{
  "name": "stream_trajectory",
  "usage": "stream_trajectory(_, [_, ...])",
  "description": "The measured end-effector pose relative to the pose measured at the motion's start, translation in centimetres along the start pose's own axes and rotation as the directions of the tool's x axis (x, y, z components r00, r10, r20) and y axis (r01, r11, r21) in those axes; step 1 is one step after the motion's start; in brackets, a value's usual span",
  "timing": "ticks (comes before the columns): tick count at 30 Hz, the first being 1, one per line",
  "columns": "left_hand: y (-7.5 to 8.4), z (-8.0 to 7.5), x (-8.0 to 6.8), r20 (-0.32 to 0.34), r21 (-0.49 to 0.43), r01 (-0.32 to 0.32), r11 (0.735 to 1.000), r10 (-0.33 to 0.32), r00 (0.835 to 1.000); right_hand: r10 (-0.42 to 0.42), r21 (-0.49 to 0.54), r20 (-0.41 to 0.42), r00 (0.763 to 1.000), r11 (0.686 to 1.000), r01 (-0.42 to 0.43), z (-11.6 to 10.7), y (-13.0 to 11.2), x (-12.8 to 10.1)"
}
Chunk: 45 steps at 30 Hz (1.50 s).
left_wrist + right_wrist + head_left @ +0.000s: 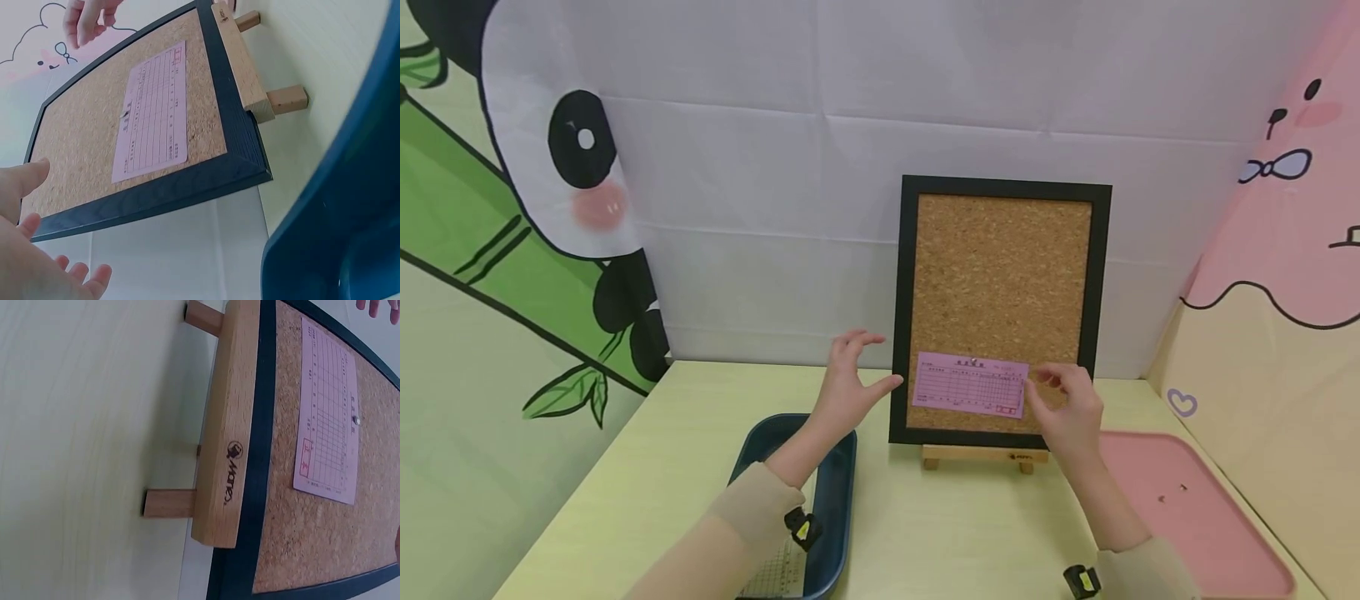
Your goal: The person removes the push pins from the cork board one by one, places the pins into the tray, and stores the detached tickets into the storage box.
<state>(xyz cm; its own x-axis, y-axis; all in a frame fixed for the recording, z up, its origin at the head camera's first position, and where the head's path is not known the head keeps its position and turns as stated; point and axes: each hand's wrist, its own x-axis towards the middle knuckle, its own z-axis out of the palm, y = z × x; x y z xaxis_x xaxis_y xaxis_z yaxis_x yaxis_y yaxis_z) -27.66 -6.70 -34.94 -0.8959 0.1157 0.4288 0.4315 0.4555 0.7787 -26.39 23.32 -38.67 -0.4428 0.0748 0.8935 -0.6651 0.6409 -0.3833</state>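
A cork board (1000,275) in a black frame (910,275) leans on a small wooden easel (225,437). Low on the cork hangs a pink printed form (970,387), with a silvery pushpin (356,420) near its top edge. Beside the frame's lower left side is my left hand (844,387), thumb and fingers spread apart and holding nothing. My right hand (1071,408) hovers by the form's right edge, fingers loosely bent. From the left wrist view, that right hand (89,20) appears apart from the paper, with nothing seen in it.
To the left stands a deep blue tray (848,508) with printed paper slips (782,571) in it, partly behind my left forearm. A pink tray (1232,542) at the right holds two tiny dark items (1161,499). A white cloth backdrop (760,183) hangs behind.
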Motion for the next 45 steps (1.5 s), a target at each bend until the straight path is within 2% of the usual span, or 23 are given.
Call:
stream_trajectory(9, [-0.3,1.7,1.2,0.029,-0.041,0.014,0.999,-0.013,1.000,0.086,-0.028,-0.021,0.996,0.996,-0.087,3.1,0.3,-0.4])
stream_trajectory(19, [-1.4,3.5,2.5,0.077,-0.020,0.051,0.998,-0.050,0.996,0.116,-0.041,-0.011,0.993,0.992,-0.116,6.0,1.4,-1.1])
stream_trajectory(24, [-1.7,4.5,2.9,0.093,0.019,0.041,0.999,-0.042,0.995,0.097,-0.076,-0.036,0.995,0.992,-0.100,7.0,2.2,-1.3])
stream_trajectory(29, [-1.8,5.1,3.0,0.085,0.055,0.026,0.998,-0.031,0.996,0.092,-0.133,-0.030,0.995,0.987,-0.095,7.5,2.2,-1.3])
stream_trajectory(36, [-1.5,5.7,3.0,0.036,0.135,-0.036,0.990,0.031,0.999,0.109,-0.158,-0.033,0.993,0.981,-0.113,7.7,2.1,-1.3])
stream_trajectory(45, [-1.2,6.3,2.9,0.026,0.151,-0.003,0.989,-0.001,1.000,0.108,-0.153,-0.024,0.994,0.982,-0.111,7.7,2.1,-1.3])
